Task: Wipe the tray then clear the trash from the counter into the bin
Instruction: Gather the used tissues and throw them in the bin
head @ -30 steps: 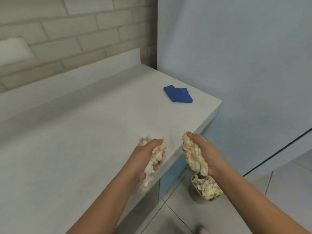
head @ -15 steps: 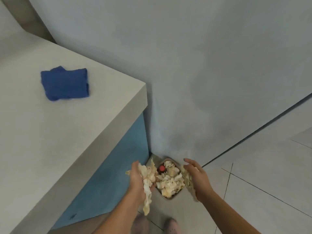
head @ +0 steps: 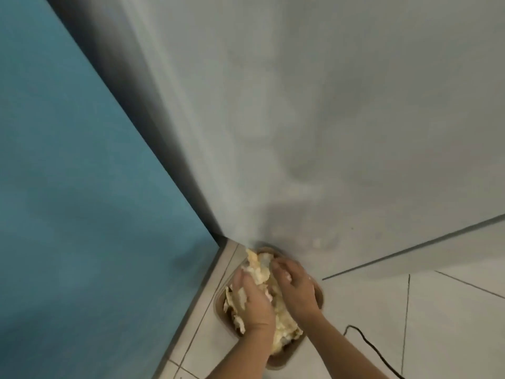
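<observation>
Down go both hands since half a second back: then they hung at either side of the bin (head: 278, 362) with a wad each, and now they are right on top of it, close together over the middle. Left hand (head: 255, 299) first: its fingers are curled round a wad of crumpled paper (head: 258, 265), cream and yellowish, and the wad's tip pokes up past my knuckles toward the wall. That one I am gripping, no question. Right hand (head: 296, 285) lies just beside it, fingers bent down onto the same heap and touching it. Whether they pinch any paper beneath the palm or merely press on it, I cannot tell from up here. As for the bin itself, it is a small brown tub standing on the tiled floor (head: 442, 324), tucked into the corner where the blue cabinet panel (head: 82, 187) meets the grey wall (head: 341, 105). It is full: the pile of paper (head: 284, 326) is heaped to the rim, with scraps showing left of my left wrist and between my two forearms down to the near edge. So the paper is in and over the bin, with my hands on top of it. Only bits of the brown rim show: at the left, beside my right hand, and at the near end. A thin black cable (head: 369, 344) snakes over the tiles to the right of the bin, apart from it.
</observation>
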Available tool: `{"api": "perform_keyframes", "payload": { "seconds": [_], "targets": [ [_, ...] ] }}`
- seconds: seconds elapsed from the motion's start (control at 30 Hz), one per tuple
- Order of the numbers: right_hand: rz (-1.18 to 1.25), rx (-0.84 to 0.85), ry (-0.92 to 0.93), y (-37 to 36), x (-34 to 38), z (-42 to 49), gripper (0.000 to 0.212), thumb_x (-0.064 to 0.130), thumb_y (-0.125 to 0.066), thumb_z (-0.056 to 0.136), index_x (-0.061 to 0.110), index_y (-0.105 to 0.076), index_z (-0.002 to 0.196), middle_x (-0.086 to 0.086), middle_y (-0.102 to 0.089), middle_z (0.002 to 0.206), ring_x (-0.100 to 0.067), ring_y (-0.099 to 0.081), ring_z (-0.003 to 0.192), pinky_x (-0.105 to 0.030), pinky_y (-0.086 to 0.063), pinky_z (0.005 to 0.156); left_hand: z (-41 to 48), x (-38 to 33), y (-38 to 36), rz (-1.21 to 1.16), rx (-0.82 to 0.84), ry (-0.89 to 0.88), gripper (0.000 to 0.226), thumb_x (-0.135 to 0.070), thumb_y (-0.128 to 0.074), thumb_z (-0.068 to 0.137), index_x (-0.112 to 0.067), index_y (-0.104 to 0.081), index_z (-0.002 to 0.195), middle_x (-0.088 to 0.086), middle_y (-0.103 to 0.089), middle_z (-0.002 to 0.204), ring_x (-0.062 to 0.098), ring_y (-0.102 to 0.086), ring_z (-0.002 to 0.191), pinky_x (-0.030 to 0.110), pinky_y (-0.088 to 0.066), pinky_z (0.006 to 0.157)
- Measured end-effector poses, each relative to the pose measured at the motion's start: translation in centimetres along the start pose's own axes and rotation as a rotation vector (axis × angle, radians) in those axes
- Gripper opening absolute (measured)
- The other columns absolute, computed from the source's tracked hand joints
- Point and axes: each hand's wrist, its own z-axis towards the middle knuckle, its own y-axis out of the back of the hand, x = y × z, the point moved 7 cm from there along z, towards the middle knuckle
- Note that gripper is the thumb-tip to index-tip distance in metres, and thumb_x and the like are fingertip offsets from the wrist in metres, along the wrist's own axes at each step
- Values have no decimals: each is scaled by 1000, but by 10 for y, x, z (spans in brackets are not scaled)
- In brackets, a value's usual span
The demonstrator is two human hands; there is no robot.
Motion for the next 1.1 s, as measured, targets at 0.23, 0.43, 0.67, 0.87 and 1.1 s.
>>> {"api": "perform_keyframes", "payload": {
  "seconds": [0.23,0.43,0.67,0.87,1.1],
  "targets": [
    [-728,190,524,-19,-50,-3,46,35,-36,91,15,-52,129,-7,-52,136,-30,-44,128,-38,-25,108,5,65,-20,1007,570,-906,40,-34,-31,95,-26,-38,134,-3,-31,143,16,-34,129,36,-29,109],
    [-867,64,637,8,-42,-14,49,14,-62,71,24,-61,118,-3,-62,117,-23,-55,95,-34,-55,72,1,72,9,1293,684,-902,90,-15,-83,47,-28,-49,129,0,-47,136,24,-46,112,43,-52,82],
    [-843,65,424,3,-37,-16,67,0,-83,48,20,-66,111,-1,-53,78,-18,-56,56,-23,-46,45,-7,65,6,1175,663,-783,48,-31,-75,71,-29,-58,116,-1,-52,110,10,-65,87,17,-54,68],
    [-1007,182,306,-19,-36,-29,68,9,-87,27,20,-72,93,-1,-58,67,-15,-55,45,-22,-40,33,-11,86,15,1525,745,-773,90,-49,-87,41,-12,-51,115,12,-60,107,23,-66,85,30,-57,67],
    [-1107,267,213,-43,-58,-8,53,8,-88,21,17,-72,70,-6,-59,63,-17,-53,37,-22,-39,29,18,138,-3,1627,784,-624,66,-21,-92,29,-1,-75,89,14,-44,106,21,-67,71,22,-54,45]
  ]
}}
